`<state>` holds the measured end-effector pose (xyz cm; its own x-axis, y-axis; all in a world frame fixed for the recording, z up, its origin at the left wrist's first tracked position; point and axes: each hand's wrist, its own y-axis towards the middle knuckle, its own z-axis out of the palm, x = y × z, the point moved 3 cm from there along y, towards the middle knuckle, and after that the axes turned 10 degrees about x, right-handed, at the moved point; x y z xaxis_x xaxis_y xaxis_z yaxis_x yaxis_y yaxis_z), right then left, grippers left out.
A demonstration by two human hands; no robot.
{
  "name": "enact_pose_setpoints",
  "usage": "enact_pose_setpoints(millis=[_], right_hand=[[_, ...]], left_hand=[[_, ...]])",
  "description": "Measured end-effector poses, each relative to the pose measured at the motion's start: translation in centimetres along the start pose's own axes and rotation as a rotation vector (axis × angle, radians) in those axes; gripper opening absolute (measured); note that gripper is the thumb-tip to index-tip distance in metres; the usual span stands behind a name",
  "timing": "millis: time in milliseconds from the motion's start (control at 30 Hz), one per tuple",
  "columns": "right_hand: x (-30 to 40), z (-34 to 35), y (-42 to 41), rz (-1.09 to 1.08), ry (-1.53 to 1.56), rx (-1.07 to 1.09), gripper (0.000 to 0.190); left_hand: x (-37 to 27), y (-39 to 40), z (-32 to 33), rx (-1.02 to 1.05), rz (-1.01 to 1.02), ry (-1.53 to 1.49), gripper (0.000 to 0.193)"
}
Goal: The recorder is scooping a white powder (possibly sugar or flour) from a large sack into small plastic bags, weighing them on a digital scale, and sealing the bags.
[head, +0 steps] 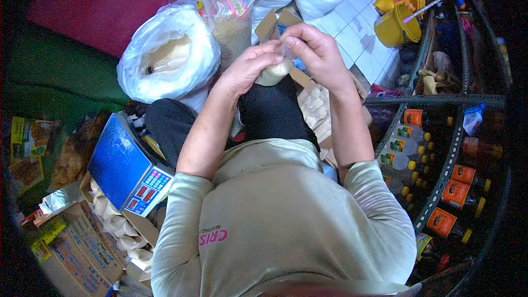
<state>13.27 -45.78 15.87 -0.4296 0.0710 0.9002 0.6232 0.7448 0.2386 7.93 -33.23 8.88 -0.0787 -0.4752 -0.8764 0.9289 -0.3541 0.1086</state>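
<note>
A small clear plastic bag of pale powder (274,73) is held above my dark-trousered leg. My left hand (252,64) grips its neck from the side, thumb on the gathered plastic. The fingers of my right hand (315,51) pinch the upper end of the same bag. To the left of my hands stands a large white sack (132,60) with its mouth rolled down. Pale powder (181,49) lies inside it, with a clear plastic bottle (167,67) resting on top.
A blue-topped digital scale (119,156) stands at left, beside a box of filled bags (119,227). More filled bags (317,107) lie right of my leg. Bottles (456,194) line the right-hand shelves. A yellow bucket (396,29) sits on the tiles beyond.
</note>
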Motion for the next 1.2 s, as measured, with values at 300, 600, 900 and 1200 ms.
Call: enact_pose_setpoints(millis=[300,600,900,1200], right_hand=[[-3.4,-0.5,-0.9,0.166,0.344,-0.015,0.012],[-0.2,-0.2,-0.1,0.097,0.248,0.099,0.011],[-5.8,-0.1,-1.3,0.115,0.808,-0.156,0.054],[-6.9,7.1,-5.6,0.273,1.603,0.084,0.057]], left_hand=[[0.2,-0.2,0.5,0.067,-0.018,0.175,0.025],[-2.0,0.4,1.7,0.137,0.292,0.982,0.024],[-5.8,-0.5,1.2,-0.224,0.400,-0.020,0.020],[-4.6,-0.7,-1.5,-0.261,0.446,-0.332,0.015]])
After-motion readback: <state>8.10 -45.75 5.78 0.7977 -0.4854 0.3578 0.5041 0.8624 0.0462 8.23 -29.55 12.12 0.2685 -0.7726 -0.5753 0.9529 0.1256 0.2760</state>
